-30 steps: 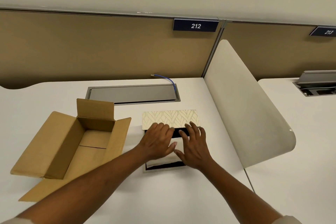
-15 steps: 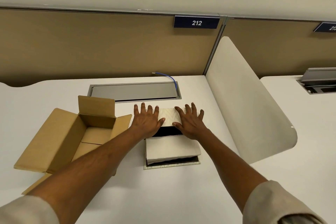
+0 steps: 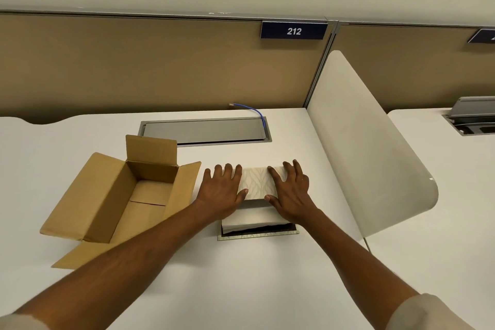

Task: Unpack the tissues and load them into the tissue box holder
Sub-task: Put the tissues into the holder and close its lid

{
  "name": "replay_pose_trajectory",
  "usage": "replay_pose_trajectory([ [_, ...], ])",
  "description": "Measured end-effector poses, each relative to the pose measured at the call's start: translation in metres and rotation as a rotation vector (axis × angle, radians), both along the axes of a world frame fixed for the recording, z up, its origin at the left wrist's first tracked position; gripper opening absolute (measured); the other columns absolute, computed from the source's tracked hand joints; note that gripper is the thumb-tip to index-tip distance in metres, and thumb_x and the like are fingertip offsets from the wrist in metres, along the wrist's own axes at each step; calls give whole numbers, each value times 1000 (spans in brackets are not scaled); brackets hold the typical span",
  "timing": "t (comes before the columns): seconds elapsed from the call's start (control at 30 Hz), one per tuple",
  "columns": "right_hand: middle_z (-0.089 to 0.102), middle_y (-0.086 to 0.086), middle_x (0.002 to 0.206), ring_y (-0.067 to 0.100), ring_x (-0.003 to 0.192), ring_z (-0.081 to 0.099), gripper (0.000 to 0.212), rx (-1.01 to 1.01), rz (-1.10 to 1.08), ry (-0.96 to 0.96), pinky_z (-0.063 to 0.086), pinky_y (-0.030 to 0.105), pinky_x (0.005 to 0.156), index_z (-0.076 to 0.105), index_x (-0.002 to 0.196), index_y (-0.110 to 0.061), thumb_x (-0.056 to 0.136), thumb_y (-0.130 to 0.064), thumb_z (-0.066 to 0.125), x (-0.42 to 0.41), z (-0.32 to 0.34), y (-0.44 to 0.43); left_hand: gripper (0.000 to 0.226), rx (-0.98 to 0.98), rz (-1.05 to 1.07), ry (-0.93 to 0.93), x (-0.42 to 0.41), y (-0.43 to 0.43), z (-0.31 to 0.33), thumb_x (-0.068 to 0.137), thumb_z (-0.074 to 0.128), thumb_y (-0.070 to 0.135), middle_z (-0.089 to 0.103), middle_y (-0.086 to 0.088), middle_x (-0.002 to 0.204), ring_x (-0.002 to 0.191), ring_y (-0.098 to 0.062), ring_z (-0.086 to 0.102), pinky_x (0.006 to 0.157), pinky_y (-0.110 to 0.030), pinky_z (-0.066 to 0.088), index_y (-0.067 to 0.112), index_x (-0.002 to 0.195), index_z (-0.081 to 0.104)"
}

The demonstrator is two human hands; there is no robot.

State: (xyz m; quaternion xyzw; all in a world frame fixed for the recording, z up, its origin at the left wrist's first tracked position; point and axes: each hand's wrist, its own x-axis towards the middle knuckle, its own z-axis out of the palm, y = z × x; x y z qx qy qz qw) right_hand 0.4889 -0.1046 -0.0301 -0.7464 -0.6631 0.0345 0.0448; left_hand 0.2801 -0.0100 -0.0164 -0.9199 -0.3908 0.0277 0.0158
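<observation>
The white stack of tissues is out of its wrapping and sits in the tissue box holder's tray, which lies flat on the white counter in front of the person. A dark gap shows under the near edge of the stack, so the tissues may not be pushed all the way down. The patterned lid covers the far half of the stack, and the near half is not covered yet. The left hand lies flat and wide open on the left end of the lid, fingers spread. The right hand lies flat and open on the right end in the same way. Neither hand grips anything; both only press on top of the lid. So most of the job looks done: the tissues are unpacked and in the holder. What seems to be left is to bring the lid over the whole stack and fit it shut on the tray. Just to the left, the brown cardboard box stands open and looks empty. Farther back, a gray hatch is set into the counter, with a blue cable at its corner, and a cream divider stands to the right.
</observation>
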Motion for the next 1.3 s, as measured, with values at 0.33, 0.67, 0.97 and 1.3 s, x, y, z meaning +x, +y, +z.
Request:
replay_pose_trajectory([
  [0.33,21,32,151,50,143,2,83,97,46,56,22,66,108,26,151,-20,86,-71,36,-9,-19,-44,78,-60,66,-69,-12,-54,-22,94,19,61,9,-21,160,145,-44,7,115,-58,11,13,152,-3],
  [0.67,21,31,149,51,143,6,78,159,50,25,20,64,112,30,148,-19,87,-64,47,-15,-47,-78,83,-30,29,-185,-30,-91,-43,87,51,51,20,-26,156,142,-46,21,109,-60,31,8,151,19],
  [0.97,21,30,150,52,143,9,79,81,56,13,17,60,113,30,148,-19,84,-61,53,-21,-63,-101,88,-63,26,-154,-39,-112,-69,86,49,55,13,-26,158,144,-46,9,111,-62,24,9,152,14],
  [1.3,26,32,150,51,142,13,75,-54,51,-8,28,61,108,29,148,-20,88,-64,39,-23,-68,-113,86,-103,2,-104,-47,-121,-83,87,45,57,11,-23,159,146,-44,5,112,-61,16,11,153,13],
])
